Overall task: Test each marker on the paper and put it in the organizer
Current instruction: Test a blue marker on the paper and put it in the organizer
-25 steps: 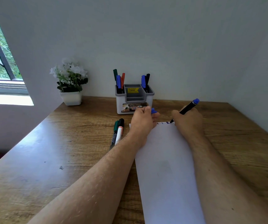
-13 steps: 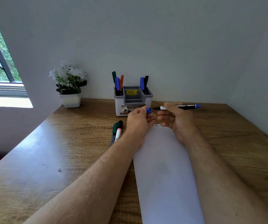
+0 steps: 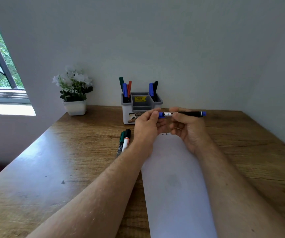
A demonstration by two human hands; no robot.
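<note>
Blue-capped cylindrical marker (image 3: 184, 114), both hands (image 3: 146, 125) gripping

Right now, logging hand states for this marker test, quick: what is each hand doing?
Left hand: pinches the blue cap on the marker's tip end.
Right hand: holds the blue-ended black marker level above the paper.

Organizer (image 3: 142, 107) front label partly covered by left hand (image 3: 146, 126). Marker (image 3: 183, 114) barrel print unreadable, its middle hidden under right hand (image 3: 188, 131) fingers. Scribbles (image 3: 165, 134) at paper's (image 3: 174, 186) 12 o'clock edge too small to be told by colour. Paper cut off at 6 o'clock. Lower ends of stored markers (image 3: 126, 88) hidden inside the compartments.
</note>
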